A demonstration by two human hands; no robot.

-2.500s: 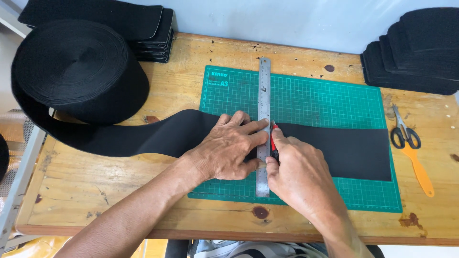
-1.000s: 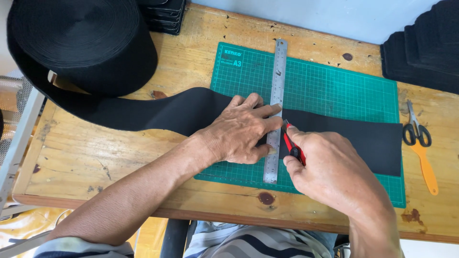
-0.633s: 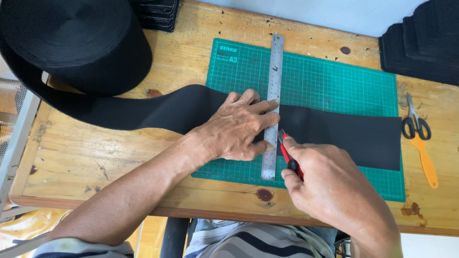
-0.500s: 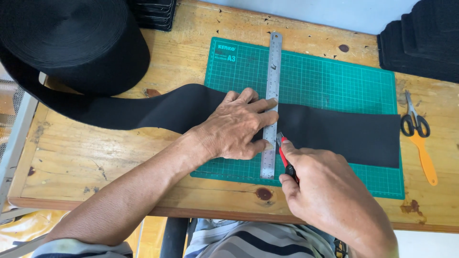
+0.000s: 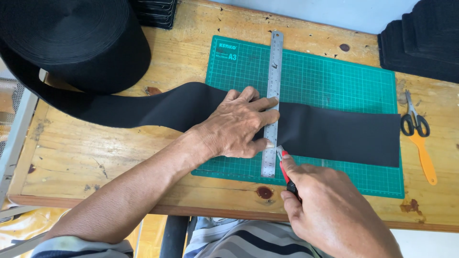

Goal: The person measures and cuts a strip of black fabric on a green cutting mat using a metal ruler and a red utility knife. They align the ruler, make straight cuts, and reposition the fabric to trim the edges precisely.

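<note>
A wide black elastic band (image 5: 334, 134) runs from a big black roll (image 5: 71, 40) across a green cutting mat (image 5: 330, 71). A steel ruler (image 5: 273, 62) lies upright across the band. My left hand (image 5: 236, 126) presses flat on the ruler and the band, fingers spread. My right hand (image 5: 330, 210) grips a red utility knife (image 5: 286, 169); its blade tip sits by the ruler's right edge, just below the band's near edge.
The mat lies on a worn wooden table (image 5: 114, 157). Black-and-orange scissors (image 5: 418, 136) lie at the right. Stacks of cut black pieces (image 5: 420, 38) sit at the back right, and more (image 5: 155, 12) at the back left.
My right hand has drawn the knife down along the ruler toward me, from the band's middle to past its near edge. My left hand has stayed on the ruler.
</note>
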